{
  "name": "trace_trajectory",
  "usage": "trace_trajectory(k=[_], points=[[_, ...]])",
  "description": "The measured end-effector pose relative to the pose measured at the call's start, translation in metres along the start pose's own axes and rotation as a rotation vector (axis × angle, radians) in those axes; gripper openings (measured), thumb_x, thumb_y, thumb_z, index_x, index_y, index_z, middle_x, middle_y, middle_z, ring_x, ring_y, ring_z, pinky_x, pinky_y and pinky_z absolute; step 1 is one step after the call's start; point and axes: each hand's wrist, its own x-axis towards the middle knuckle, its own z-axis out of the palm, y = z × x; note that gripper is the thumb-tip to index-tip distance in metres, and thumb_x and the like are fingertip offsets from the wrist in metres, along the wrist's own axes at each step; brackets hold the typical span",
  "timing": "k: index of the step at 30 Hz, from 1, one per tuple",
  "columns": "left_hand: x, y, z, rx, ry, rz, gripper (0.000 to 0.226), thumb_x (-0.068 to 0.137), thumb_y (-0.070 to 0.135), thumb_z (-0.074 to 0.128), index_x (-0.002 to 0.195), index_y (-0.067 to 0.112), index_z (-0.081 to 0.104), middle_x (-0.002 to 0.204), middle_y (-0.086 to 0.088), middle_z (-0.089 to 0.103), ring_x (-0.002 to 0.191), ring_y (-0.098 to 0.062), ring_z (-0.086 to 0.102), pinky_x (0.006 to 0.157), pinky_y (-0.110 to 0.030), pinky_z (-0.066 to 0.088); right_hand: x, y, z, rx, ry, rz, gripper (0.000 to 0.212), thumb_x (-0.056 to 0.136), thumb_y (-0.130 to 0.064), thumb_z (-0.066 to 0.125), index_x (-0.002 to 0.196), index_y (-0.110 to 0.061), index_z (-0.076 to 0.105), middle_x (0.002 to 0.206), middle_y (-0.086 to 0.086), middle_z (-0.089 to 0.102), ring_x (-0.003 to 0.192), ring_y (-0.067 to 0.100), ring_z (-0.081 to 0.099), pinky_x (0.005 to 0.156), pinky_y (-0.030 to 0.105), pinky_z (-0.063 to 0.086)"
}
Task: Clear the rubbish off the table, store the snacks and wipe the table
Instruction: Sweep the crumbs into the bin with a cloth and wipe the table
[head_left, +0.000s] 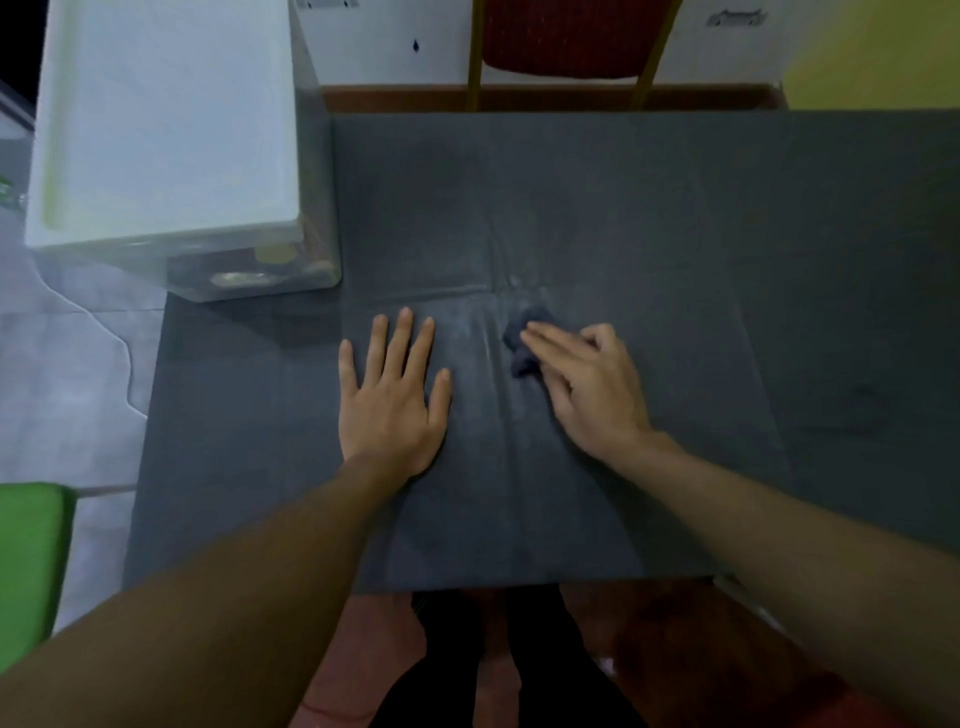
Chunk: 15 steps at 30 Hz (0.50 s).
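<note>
While our left hand (389, 400) lies flat with fingers spread on the bench (675, 234), our right hand (587, 384) beside it presses straight fingers onto a dark cloth (521, 343) under its fingertips.

Surface (675, 234) under creased grey cover (597, 493). On it: small dark rag (519, 361) near middle; lidded clear bin (249, 275) at far-left corner.
</note>
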Motion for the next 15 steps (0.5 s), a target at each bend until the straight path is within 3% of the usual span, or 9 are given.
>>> trace_trajectory(k=[3,6,8,10,15], points=[[0.008,0.007,-0.005,-0.033,0.021,-0.024,0.059,0.099,0.046,0.033,0.152,0.021,0.031,0.161,-0.003,0.025,0.150,-0.025,0.014,0.122,-0.052,0.006,-0.014,0.002,-0.011,0.042,-0.139,-0.307,0.035,0.100,-0.021,0.052,0.132,-0.024,0.067,0.139,-0.011,0.061,0.091,0.023,0.047,0.081,0.034,0.046],[0.030,0.022,-0.013,-0.087,0.091,-0.084,0.052,0.090,0.037,0.044,0.137,0.015,0.045,0.142,-0.008,0.044,0.134,-0.032,0.035,0.119,-0.051,0.019,0.009,0.029,-0.016,-0.015,-0.112,-0.280,0.035,0.099,-0.020,0.054,0.131,-0.026,0.068,0.138,-0.012,0.062,0.089,0.023,0.047,0.076,0.038,0.047],[0.048,0.031,-0.014,-0.095,0.093,-0.099,0.056,0.092,0.035,0.042,0.145,0.016,0.039,0.147,-0.007,0.040,0.138,-0.030,0.032,0.121,-0.050,0.016,0.024,0.040,-0.014,-0.029,-0.037,-0.114,0.037,0.095,-0.015,0.061,0.130,-0.024,0.068,0.137,-0.012,0.063,0.087,0.025,0.047,0.076,0.043,0.049],[0.069,0.040,-0.013,-0.108,0.069,-0.091,0.060,0.097,0.035,0.036,0.154,0.018,0.027,0.160,-0.005,0.027,0.148,-0.026,0.018,0.123,-0.046,0.008,0.024,0.036,-0.012,-0.012,-0.019,-0.077,0.038,0.095,-0.014,0.062,0.131,-0.022,0.067,0.138,-0.011,0.062,0.088,0.026,0.048,0.077,0.044,0.049],[0.109,0.062,-0.003,-0.068,0.039,-0.151,0.058,0.103,0.039,0.017,0.158,0.025,0.004,0.166,0.001,0.000,0.153,-0.021,-0.005,0.123,-0.050,0.000,0.018,0.049,-0.019,0.026,-0.130,-0.405,0.034,0.100,-0.021,0.054,0.130,-0.023,0.069,0.137,-0.010,0.063,0.091,0.024,0.051,0.073,0.034,0.043]])
